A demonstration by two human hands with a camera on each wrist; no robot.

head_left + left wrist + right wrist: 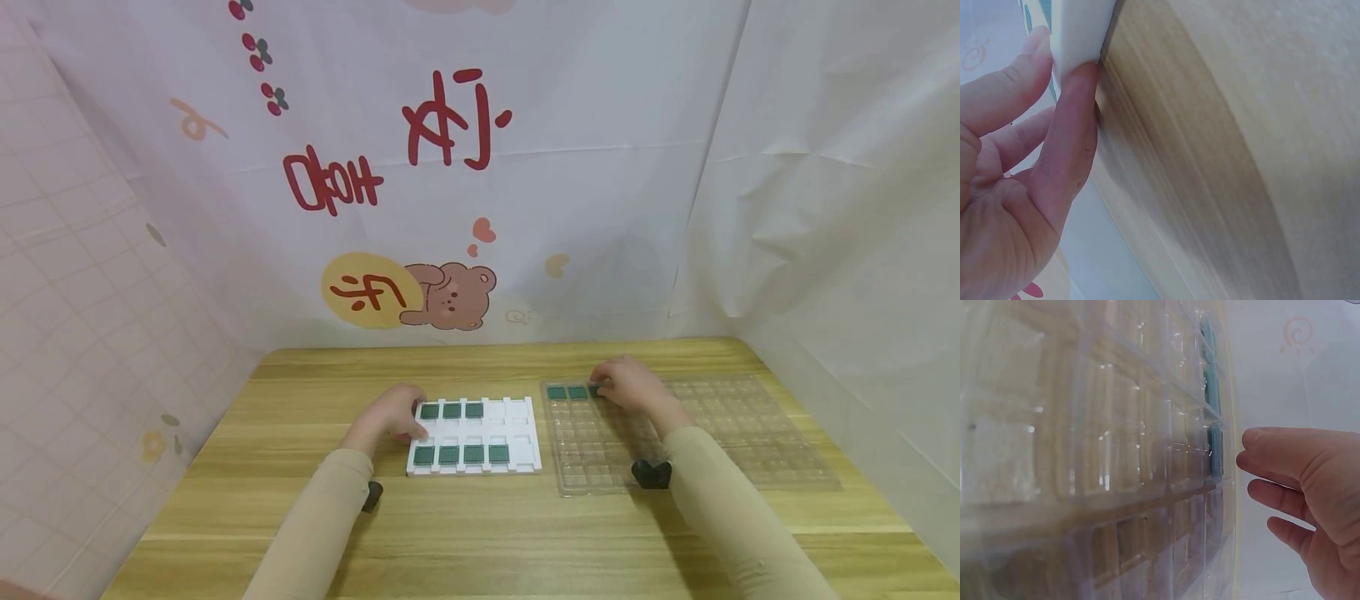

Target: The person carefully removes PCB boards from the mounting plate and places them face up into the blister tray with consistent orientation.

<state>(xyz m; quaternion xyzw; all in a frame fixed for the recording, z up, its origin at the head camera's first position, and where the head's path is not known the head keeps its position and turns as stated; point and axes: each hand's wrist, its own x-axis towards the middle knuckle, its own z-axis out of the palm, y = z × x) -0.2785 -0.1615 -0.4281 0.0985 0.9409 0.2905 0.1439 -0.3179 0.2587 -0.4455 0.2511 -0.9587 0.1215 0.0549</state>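
A white tray (468, 427) lies on the table with several green square chips (474, 454) in its two rows. Its left end is gripped by my left hand (392, 411), the thumb on top; in the left wrist view the fingers (1069, 134) pinch the white edge. To the right is a clear plastic tray (588, 433) of small cells, with three green chips (577, 392) along its back row. My right hand (630, 385) is over that back edge by the third chip. Seen from the right wrist, its loosely bent fingers (1272, 450) stand apart from the chip (1216, 449).
More clear celled plastic (757, 425) extends to the right under the right forearm. Black wrist devices (651, 474) sit below each wrist. The wooden table (465, 533) meets a printed white curtain (600, 208) at the back, with more curtain on both sides.
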